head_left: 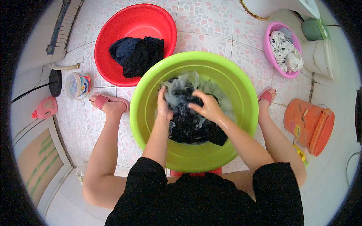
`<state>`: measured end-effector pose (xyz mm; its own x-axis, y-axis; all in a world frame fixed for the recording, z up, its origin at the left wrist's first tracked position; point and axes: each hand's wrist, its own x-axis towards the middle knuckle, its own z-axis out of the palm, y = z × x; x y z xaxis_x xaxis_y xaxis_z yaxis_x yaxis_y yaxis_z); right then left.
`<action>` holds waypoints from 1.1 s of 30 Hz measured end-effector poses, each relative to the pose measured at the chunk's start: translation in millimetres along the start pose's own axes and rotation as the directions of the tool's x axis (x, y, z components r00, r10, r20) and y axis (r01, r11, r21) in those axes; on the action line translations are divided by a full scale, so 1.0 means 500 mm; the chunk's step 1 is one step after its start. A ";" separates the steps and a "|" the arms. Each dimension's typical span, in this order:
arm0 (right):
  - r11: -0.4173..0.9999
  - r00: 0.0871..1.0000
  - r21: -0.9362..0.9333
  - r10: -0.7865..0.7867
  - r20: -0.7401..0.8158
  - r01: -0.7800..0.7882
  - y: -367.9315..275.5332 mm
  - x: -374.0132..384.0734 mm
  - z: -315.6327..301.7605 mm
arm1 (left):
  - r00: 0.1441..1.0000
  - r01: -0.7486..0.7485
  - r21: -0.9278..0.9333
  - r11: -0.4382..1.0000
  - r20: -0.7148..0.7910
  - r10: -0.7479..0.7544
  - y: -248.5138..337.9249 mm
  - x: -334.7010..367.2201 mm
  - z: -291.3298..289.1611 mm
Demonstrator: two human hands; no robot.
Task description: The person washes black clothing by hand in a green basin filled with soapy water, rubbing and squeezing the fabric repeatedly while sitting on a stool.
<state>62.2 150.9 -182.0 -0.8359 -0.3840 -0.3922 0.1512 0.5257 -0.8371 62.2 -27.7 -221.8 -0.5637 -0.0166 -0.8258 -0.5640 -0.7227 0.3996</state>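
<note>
A large lime-green basin point(197, 161) stands between my legs, holding soapy water and a bundle of wet black cloth point(188, 126). At the left side of the cloth is my left hand point(163, 105), fingers stretched upward and the thumb apart from them. My right hand point(207, 107) is over the cloth's right side, its fingers bent and spread. Neither hand has a visible grip on the cloth. Foam point(183, 81) lies along the far side of the bundle, and the cloth between my hands is slightly blurred.
Beyond the green basin, a red basin point(135, 20) holds dark clothes point(143, 56). A pink basin point(268, 51) with light clothes stands far right. Around me are an orange bucket point(301, 122), a white tub point(72, 86), a pink bottle point(46, 107) and a pale hose point(66, 67).
</note>
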 end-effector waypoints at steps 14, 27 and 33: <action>0.677 0.964 -0.721 -0.263 -0.048 0.149 0.100 -0.104 -0.011 | 0.708 -0.325 0.851 -0.412 0.508 0.491 -0.157 -0.202 -0.045; 0.761 0.993 -0.639 0.094 -0.067 -0.115 0.283 0.055 0.089 | 0.832 -0.329 0.760 -0.561 0.514 0.208 -0.111 0.050 -0.072; 0.886 0.988 -0.444 0.079 -0.134 -0.131 0.155 0.132 0.048 | 0.906 -0.044 0.897 -0.439 0.221 0.361 -0.046 0.057 0.034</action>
<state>31.5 148.0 -282.0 -0.8845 -0.2360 -0.4025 0.0096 0.8533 -0.5214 48.7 0.2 -247.7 -0.8476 -0.1235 -0.5160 -0.2691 0.9382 0.2176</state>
